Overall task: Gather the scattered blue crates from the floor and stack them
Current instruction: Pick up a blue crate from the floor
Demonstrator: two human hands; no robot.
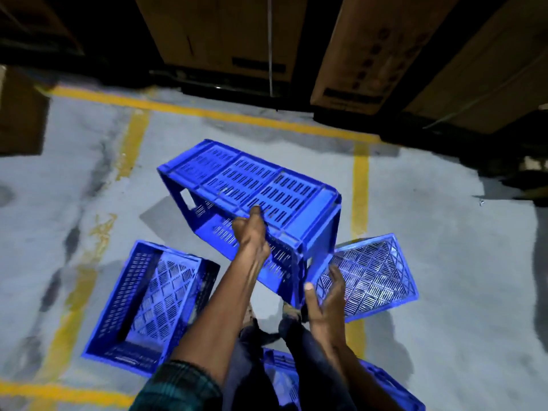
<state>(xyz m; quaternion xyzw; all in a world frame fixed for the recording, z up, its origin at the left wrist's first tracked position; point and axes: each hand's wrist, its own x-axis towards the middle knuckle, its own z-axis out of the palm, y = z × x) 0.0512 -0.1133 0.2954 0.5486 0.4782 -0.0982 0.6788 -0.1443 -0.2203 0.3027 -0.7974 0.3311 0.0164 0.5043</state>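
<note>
A blue slotted crate (252, 185) is lifted off the floor and tipped on its side, its open mouth facing me. My left hand (252, 232) grips its near long rim. My right hand (324, 295) touches its lower right corner, fingers spread, thumb on the corner edge. A second blue crate (142, 307) stands upright on the floor at lower left. A third crate (376, 274) lies on the floor at right, partly behind the held one. A fourth (379, 384) shows at the bottom edge, behind my arms and legs.
Yellow lines (360, 185) mark the grey concrete floor (444, 232). Large cardboard boxes (370, 54) stand along the back, and another box (20, 120) sits at far left. My feet (267, 315) are between the crates.
</note>
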